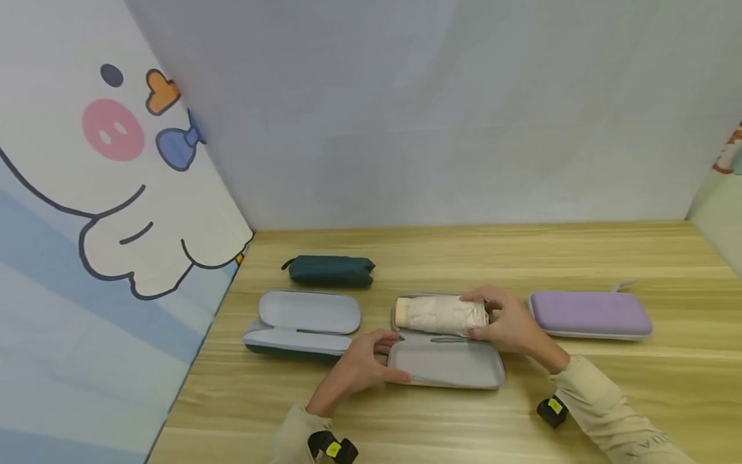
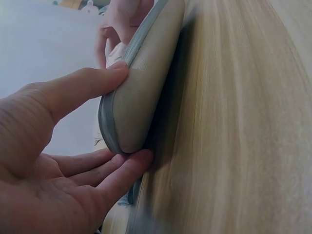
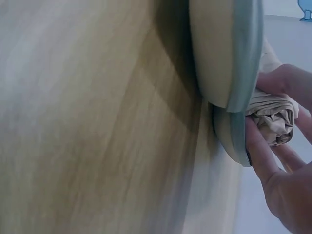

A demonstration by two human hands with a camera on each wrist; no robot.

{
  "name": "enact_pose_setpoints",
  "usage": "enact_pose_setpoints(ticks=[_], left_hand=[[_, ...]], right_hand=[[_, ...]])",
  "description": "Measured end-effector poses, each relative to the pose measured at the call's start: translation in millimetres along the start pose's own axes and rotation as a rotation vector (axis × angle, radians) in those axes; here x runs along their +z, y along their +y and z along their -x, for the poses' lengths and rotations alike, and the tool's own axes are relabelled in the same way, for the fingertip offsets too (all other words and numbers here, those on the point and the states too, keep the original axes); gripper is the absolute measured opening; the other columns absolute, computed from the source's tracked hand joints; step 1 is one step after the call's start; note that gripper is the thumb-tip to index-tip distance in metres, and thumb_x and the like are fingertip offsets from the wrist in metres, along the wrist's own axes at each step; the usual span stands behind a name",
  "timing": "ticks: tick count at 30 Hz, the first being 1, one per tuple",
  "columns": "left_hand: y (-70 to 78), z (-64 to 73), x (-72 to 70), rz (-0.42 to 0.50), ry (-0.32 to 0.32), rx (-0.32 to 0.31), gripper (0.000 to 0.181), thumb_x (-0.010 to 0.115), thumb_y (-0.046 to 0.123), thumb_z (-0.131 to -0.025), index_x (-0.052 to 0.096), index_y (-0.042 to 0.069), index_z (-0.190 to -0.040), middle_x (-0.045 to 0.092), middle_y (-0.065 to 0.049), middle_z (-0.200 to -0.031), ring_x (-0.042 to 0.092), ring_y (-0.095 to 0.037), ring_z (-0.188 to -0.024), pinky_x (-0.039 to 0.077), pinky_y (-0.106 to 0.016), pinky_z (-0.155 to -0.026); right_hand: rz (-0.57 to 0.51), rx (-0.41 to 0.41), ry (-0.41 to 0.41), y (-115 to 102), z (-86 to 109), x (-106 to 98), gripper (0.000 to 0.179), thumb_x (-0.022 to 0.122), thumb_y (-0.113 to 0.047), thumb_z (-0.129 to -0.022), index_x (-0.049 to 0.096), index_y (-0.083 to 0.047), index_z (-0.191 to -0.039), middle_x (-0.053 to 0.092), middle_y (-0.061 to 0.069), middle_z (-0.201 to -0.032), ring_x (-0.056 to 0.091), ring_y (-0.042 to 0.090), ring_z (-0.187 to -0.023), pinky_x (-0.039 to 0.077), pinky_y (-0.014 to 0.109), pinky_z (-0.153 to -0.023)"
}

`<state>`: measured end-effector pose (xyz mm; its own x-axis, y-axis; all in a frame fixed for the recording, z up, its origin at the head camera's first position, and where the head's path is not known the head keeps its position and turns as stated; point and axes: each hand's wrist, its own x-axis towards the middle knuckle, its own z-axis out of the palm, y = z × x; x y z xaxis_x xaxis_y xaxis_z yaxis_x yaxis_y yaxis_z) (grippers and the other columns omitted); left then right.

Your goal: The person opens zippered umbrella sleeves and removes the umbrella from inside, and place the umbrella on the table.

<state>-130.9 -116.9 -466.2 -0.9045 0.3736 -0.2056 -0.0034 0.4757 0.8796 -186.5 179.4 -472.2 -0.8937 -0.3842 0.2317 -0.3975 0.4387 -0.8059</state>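
Well inside the far edge of the surface (image 1: 464, 251), the cream fabric bundle (image 1: 435, 314) lies in the far half of the open case (image 1: 447, 366). My right hand (image 1: 511, 322) grips its right end; my left hand (image 1: 365, 364) pinches the near half. Expect light, yielding cloth, possibly stiff-cored, though folds obscure this; hold both ends.

A dark green rolled bundle (image 1: 332, 270) is lying behind an open, grey-lined case (image 1: 310, 311) on a wood-grain desk (image 1: 522, 258), while a closed purple case (image 1: 591, 312) is resting at right, its strap (image 1: 625, 283) poking out behind. A pale backdrop (image 1: 435, 129) is rising beyond; at left, a cartoon panel (image 1: 104, 193) is displaying 1 pink oval with 2 pale spots.
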Motion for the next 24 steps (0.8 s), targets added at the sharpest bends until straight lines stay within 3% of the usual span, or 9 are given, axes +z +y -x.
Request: enact_pose_setpoints(ticks=[5, 10, 24], left_hand=[[-1.3, -1.1, 0.4, -0.002, -0.006, 0.018, 0.073, 0.086, 0.025, -0.069, 0.053, 0.000, -0.129, 0.058, -0.012, -0.121, 0.056, -0.026, -0.109, 0.047, -0.039, -0.089], [-2.7, -1.0, -1.2, -0.012, -0.003, 0.015, 0.072, 0.085, 0.027, -0.069, 0.053, 0.001, -0.129, 0.058, -0.012, -0.122, 0.056, -0.026, -0.109, 0.046, -0.040, -0.090], [-5.1, -3.9, -0.4, 0.013, 0.001, 0.003, 0.071, 0.084, 0.028, -0.071, 0.053, -0.002, -0.128, 0.059, -0.011, -0.119, 0.057, -0.024, -0.107, 0.047, -0.039, -0.088]], right_hand=[[-0.140, 0.116, -0.005, -2.9, 4.3, -3.8, 0.053, 0.086, -0.004, -0.061, 0.069, -0.007, -0.111, 0.060, 0.013, -0.118, 0.062, 0.031, -0.095, 0.052, 0.033, -0.074], [-0.251, 0.123, -0.001, -3.0, 4.9, -8.0, 0.051, 0.085, 0.001, -0.060, 0.070, -0.006, -0.109, 0.061, 0.013, -0.117, 0.062, 0.031, -0.094, 0.054, 0.033, -0.071], [-0.304, 0.136, -0.014, -20.4, 4.8, -25.0, 0.051, 0.081, 0.003, -0.062, 0.068, -0.005, -0.111, 0.061, 0.012, -0.118, 0.058, 0.033, -0.101, 0.054, 0.037, -0.073]])
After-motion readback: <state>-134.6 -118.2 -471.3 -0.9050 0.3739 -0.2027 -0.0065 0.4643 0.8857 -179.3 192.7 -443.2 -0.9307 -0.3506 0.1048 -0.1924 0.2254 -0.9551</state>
